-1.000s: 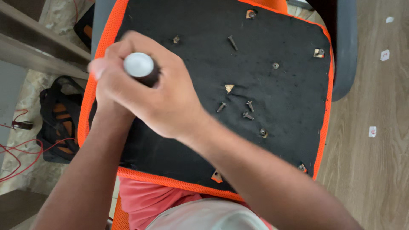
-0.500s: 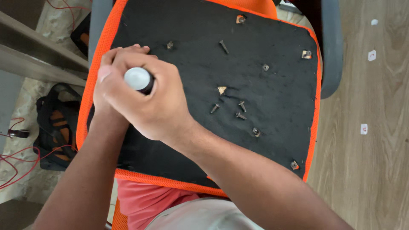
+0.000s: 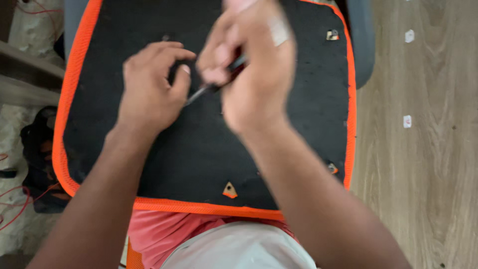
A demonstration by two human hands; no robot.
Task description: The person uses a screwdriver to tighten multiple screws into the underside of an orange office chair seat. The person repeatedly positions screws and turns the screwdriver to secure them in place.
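Right hand (image 3: 259, 74), blurred, grips a slim dark tool (image 3: 209, 89) whose tip meets the loosely curled left hand (image 3: 149, 89) at nine o'clock over the orange-edged black mat (image 3: 199, 149); work ongoing, unfinished.

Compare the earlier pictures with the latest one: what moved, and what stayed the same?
The right hand rose off the left hand, tilting the screwdriver so its shaft shows between them. It stays in the right grip. The black orange-edged mat stays on the lap.
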